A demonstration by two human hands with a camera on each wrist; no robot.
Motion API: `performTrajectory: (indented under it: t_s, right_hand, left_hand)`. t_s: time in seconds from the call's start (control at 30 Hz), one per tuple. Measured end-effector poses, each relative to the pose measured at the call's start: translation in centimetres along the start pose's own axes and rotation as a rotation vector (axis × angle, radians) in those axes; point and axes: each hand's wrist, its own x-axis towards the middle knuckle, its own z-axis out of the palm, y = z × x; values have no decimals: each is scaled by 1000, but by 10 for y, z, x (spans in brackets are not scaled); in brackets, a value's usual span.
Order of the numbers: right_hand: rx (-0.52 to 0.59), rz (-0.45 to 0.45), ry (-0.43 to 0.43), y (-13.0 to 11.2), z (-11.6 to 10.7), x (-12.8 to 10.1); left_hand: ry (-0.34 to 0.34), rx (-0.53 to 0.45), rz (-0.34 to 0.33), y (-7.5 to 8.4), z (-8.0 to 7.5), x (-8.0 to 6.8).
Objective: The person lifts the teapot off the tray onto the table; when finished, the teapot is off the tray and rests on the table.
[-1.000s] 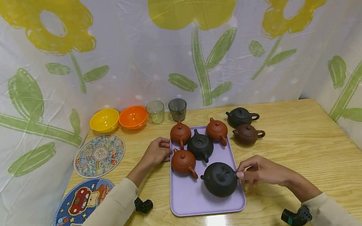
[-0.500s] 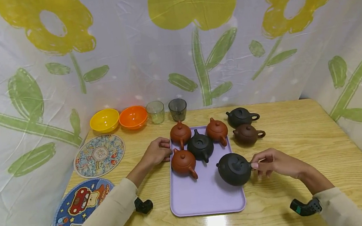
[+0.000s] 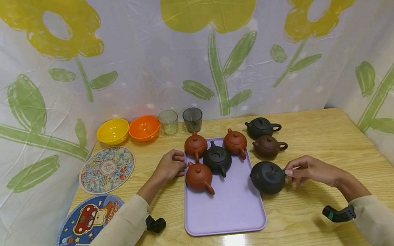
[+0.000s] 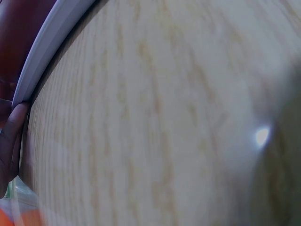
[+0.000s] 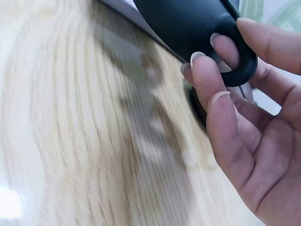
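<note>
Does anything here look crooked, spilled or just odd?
Nothing is spilled or broken. The only oddity: the large black teapot, held by its handle in the right hand, straddles the right edge of the purple tray, while the other pots sit squarely.

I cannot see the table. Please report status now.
Right hand pinches black teapot handle, pot at tray right edge. Left hand grips tray. Brown teapot close behind.

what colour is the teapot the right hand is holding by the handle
Black, matte; the teapot shows best in the head view.
</note>
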Motion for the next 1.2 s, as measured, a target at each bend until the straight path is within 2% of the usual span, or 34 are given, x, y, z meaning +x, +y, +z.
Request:
performTrajectory:
  t_s: [0.37, 0.7, 1.2]
  right_hand:
    - [23, 34, 4, 16, -18, -4]
    - [21, 48, 7, 22, -23, -3]
    - [11, 127, 58, 29, -25, -3]
  left_hand:
    - [-5, 3, 3, 1, -1, -1]
    - [6, 10, 1, 0, 0, 0]
    - [7, 5, -6, 1, -1, -1]
